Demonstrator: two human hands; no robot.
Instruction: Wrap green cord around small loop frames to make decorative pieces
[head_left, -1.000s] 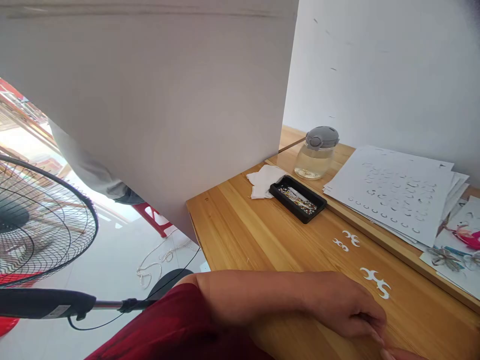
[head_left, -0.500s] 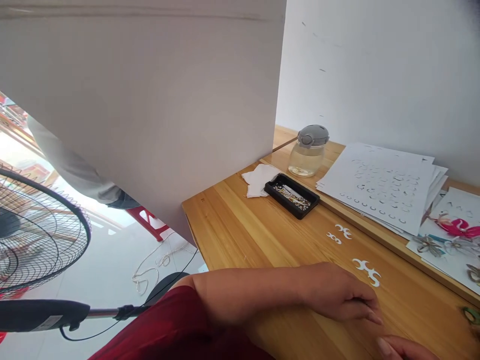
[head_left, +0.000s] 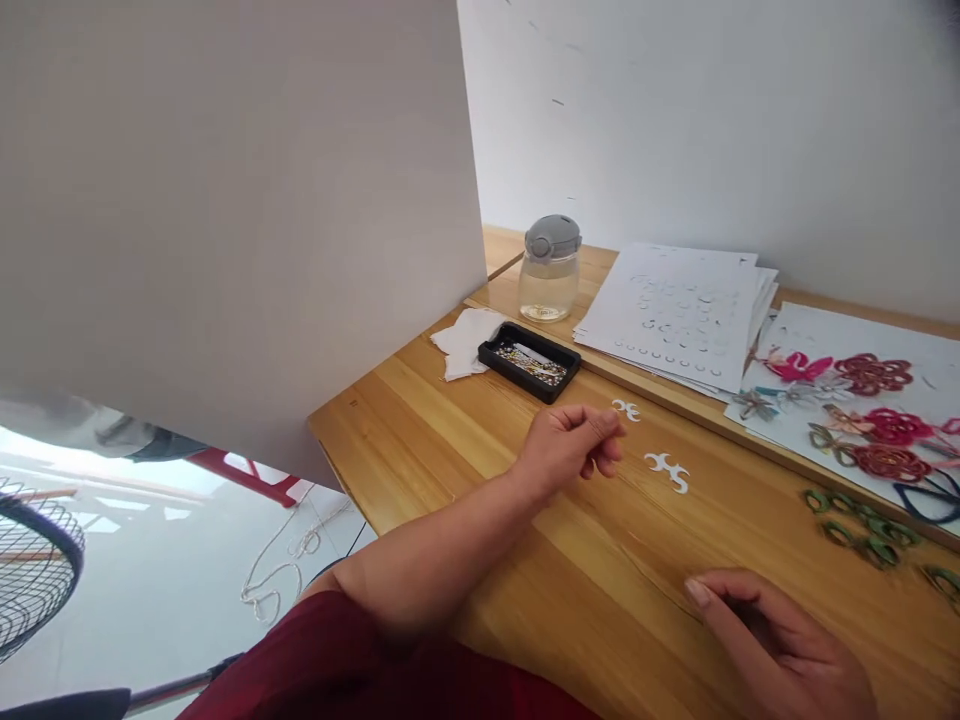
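My left hand (head_left: 574,440) is over the wooden table, fingers closed in a pinch; what they hold, if anything, is too small to make out. Just beyond its fingertips lie small white crescent-shaped cutouts (head_left: 630,410), and a joined group of white crescents (head_left: 667,472) is to its right. My right hand (head_left: 780,640) is nearer to me, thumb and index finger pressed together. A very fine thread (head_left: 652,578) runs over the wood to that pinch; its far end towards my left hand cannot be followed.
A black tray (head_left: 564,384) of beads sits by white tissue (head_left: 466,340) and a lidded bottle (head_left: 550,285). Paper sheets (head_left: 675,300) lie on a raised ledge, beside thread-wrapped flowers (head_left: 892,462). Green loops (head_left: 838,534) are at right. A grey partition (head_left: 300,200) borders the left.
My left hand has gone forward and left, away from my right hand, which now shows more fully. The view has turned right, bringing the flowers and green loops into sight.
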